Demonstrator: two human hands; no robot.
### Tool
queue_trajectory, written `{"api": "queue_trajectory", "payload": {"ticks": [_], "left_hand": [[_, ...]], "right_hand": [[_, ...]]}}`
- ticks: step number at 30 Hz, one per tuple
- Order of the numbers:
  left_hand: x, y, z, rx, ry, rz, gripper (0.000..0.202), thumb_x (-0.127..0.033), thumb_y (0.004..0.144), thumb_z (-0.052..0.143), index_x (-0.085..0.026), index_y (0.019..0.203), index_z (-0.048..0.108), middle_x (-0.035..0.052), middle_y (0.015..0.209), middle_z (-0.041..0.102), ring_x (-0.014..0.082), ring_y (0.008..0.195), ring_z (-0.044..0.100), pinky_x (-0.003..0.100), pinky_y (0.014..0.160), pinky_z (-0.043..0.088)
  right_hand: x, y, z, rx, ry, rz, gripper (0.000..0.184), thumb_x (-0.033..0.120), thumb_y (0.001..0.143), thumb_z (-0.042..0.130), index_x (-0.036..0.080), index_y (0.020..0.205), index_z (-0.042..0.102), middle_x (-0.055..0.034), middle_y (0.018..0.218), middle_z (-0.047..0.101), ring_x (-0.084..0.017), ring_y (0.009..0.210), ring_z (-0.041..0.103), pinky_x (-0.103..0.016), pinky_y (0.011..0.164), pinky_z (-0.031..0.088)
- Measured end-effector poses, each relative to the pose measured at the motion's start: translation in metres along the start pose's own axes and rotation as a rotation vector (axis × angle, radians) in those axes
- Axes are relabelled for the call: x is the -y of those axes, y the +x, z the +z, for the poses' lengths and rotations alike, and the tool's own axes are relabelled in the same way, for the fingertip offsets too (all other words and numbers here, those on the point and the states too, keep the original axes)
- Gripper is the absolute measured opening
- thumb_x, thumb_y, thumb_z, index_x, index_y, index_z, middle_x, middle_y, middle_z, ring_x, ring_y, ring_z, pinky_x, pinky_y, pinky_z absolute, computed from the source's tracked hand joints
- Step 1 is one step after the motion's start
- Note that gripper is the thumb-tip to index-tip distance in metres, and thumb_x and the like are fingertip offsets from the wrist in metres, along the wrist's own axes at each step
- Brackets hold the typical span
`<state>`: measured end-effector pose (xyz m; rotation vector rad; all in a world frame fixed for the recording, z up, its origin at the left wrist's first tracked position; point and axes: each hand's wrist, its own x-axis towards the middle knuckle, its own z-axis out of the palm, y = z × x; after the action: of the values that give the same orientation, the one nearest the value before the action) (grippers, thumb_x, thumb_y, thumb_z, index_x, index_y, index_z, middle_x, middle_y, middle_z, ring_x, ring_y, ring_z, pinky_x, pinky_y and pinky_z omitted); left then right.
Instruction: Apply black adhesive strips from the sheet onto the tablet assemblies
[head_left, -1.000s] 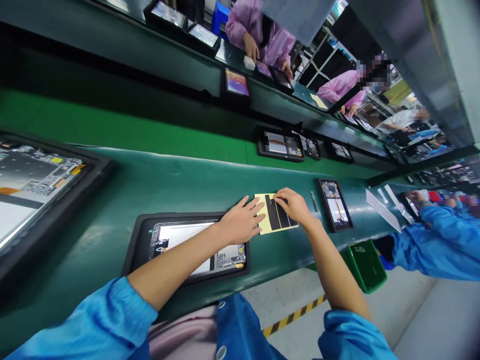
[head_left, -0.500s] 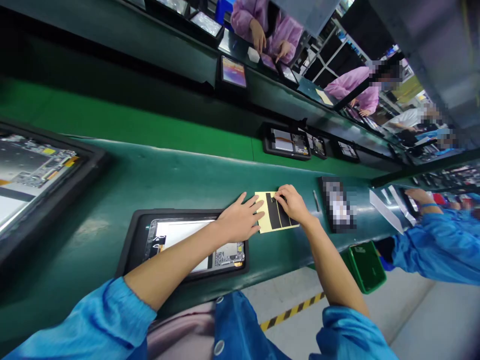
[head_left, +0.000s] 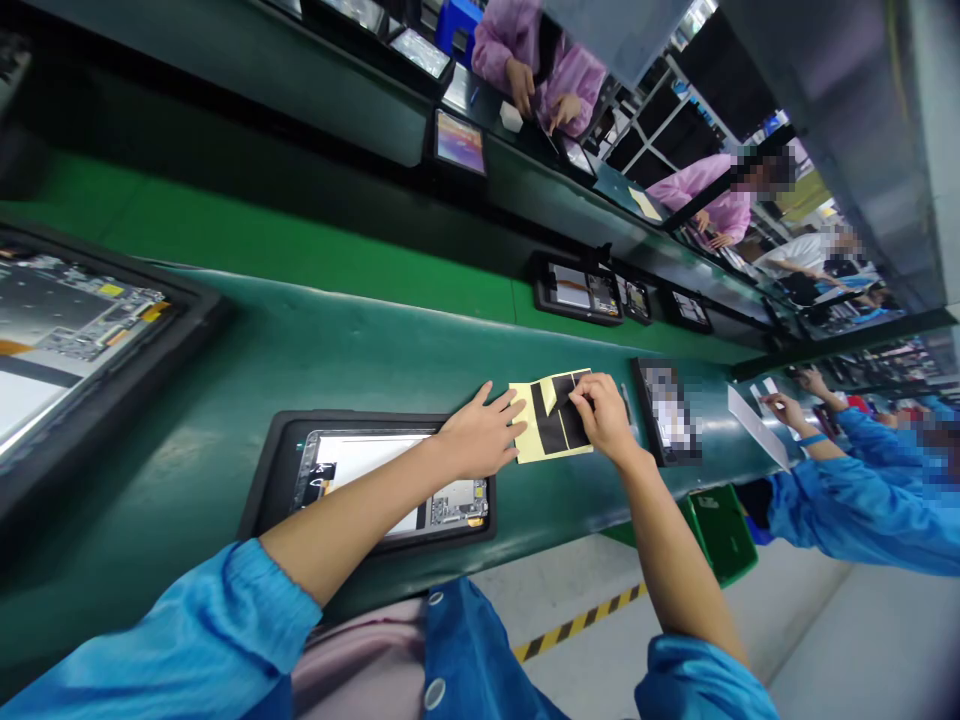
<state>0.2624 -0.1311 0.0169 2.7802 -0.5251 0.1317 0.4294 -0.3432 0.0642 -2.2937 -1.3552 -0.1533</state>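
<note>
A pale yellow backing sheet (head_left: 529, 440) with black adhesive strips (head_left: 553, 436) lies on the green bench. My left hand (head_left: 482, 432) has its fingers spread, their tips on the sheet's left edge. At the sheet's upper right, my right hand (head_left: 602, 412) pinches a black adhesive strip (head_left: 571, 388), whose end is lifted and shows yellow beneath. Under my left forearm lies an opened tablet (head_left: 454, 500) in a black tray (head_left: 274, 470), with its circuit board and white panel partly covered by the arm.
Another opened tablet (head_left: 67, 320) in a black frame stands at left. To the right are a blurred-out tray (head_left: 670, 412) and white strips (head_left: 757, 425) by a co-worker's hand (head_left: 787, 412). Black trays sit on the green conveyor (head_left: 360, 275). A green bin (head_left: 724, 535) stands below.
My right hand has drawn the strip's end up and to the right, peeling part of it off the sheet. My left hand stays in place. The co-worker's hand at right has moved.
</note>
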Motion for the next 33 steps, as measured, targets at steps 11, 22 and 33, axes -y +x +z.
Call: {"api": "queue_trajectory", "payload": {"ticks": [11,22,33], "left_hand": [[-0.001,-0.002,-0.001,-0.065,0.019,-0.004,0.042,-0.043,0.101,0.053,-0.019,0.133,0.066,0.0177,0.152,0.056,0.0368,0.146,0.046,0.062,0.117,0.034],[-0.034,0.016,0.002,-0.075,-0.014,0.125,0.058,-0.055,0.099,0.054,-0.021,0.147,0.056,0.0129,0.164,0.044,0.0285,0.155,0.035,0.046,0.128,0.021],[-0.034,0.028,0.020,0.023,-0.046,0.028,0.067,-0.060,0.093,0.057,-0.017,0.145,0.060,0.0201,0.162,0.044,0.0379,0.153,0.037,0.056,0.124,0.026]], "right_hand": [[0.003,0.012,-0.008,-0.041,0.002,0.059,0.019,0.034,0.104,0.049,0.025,0.088,0.056,-0.0057,0.095,0.060,-0.021,0.088,0.060,-0.036,0.079,0.051],[-0.004,0.021,0.016,0.035,-0.015,0.048,0.020,0.035,0.104,0.047,0.025,0.089,0.057,-0.0062,0.095,0.060,-0.022,0.087,0.061,-0.036,0.081,0.052],[-0.023,0.062,0.022,-0.060,-0.069,0.058,0.015,0.033,0.101,0.048,0.025,0.089,0.054,-0.0082,0.100,0.060,-0.024,0.096,0.057,-0.039,0.089,0.049]]}}
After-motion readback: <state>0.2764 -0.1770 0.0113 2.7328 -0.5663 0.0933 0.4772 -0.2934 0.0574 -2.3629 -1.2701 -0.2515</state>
